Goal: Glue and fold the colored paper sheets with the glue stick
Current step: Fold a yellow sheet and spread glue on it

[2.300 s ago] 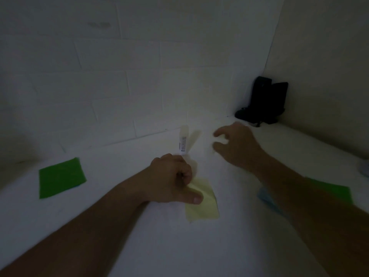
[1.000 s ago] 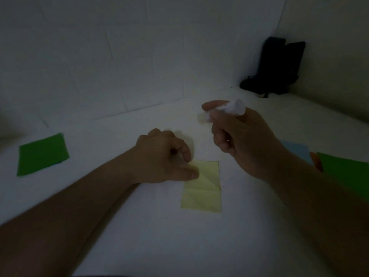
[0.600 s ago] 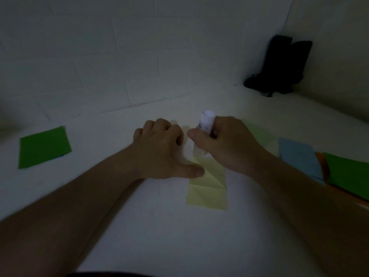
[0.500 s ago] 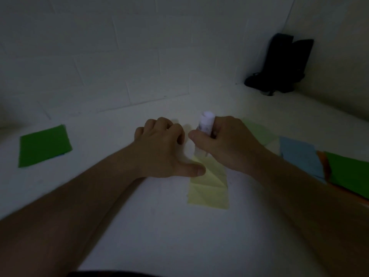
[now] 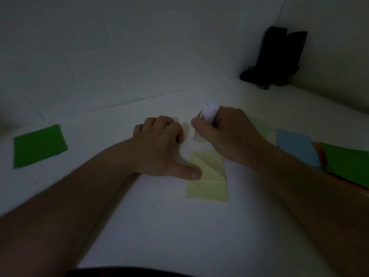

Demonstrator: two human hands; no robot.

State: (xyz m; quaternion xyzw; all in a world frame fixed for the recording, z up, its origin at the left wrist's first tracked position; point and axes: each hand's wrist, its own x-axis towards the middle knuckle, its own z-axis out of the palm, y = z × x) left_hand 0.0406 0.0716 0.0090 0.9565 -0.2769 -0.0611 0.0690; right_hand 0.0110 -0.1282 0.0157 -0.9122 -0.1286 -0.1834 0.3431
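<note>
A pale yellow creased paper sheet (image 5: 208, 176) lies on the white table in front of me. My left hand (image 5: 159, 148) holds it down, with the thumb pressed on its left edge and the fingers curled at its far end. My right hand (image 5: 227, 136) grips the white glue stick (image 5: 208, 113) in a fist. The stick is tilted, and its lower end points down at the far end of the yellow sheet, between my two hands. The sheet's far edge is hidden by the hands.
A green sheet (image 5: 38, 145) lies at the far left. At the right lie a light green sheet (image 5: 259, 125), a blue one (image 5: 295, 146), an orange one (image 5: 319, 154) and a dark green one (image 5: 347, 162), overlapping. A black object (image 5: 279, 56) stands in the corner against the tiled wall.
My right hand picked the glue stick up from the table and brought it down to the far end of the yellow sheet. My left hand stayed on the sheet.
</note>
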